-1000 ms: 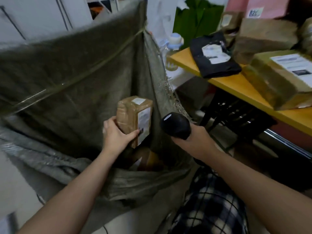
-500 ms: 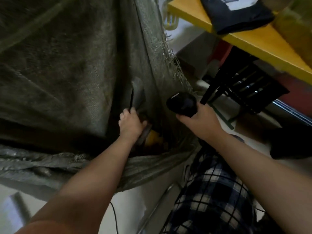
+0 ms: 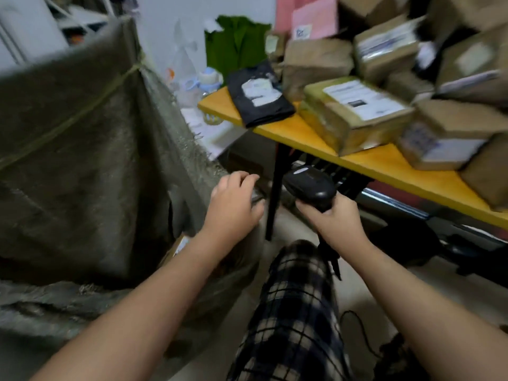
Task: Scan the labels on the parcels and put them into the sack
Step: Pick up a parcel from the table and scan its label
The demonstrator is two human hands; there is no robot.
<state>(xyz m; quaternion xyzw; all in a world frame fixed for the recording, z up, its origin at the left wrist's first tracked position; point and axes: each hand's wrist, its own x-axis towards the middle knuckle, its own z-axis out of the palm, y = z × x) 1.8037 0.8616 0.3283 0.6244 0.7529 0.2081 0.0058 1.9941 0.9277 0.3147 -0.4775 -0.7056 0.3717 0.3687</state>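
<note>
Right grip (image 3: 334, 224) wrapped round scanner (image 3: 309, 185) so we can scan one-handed | left grip (image 3: 233, 204) loose, empty, beside sack (image 3: 82, 160), free for parcels (image 3: 354, 114) right of sack

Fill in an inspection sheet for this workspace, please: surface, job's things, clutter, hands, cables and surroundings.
Surface: yellow table, crowded with parcels.
Job's things: grey sack open at left, one parcel inside; labelled brown parcels and a black parcel on the table; black scanner.
Clutter: pale blue bottle and green bag behind the table.
Hands: left hand empty, fingers loosely curled, near the sack; right hand grips the scanner.
Cables: black cable hangs below the scanner.
Surroundings: pale floor, white wall, checked trouser leg.
</note>
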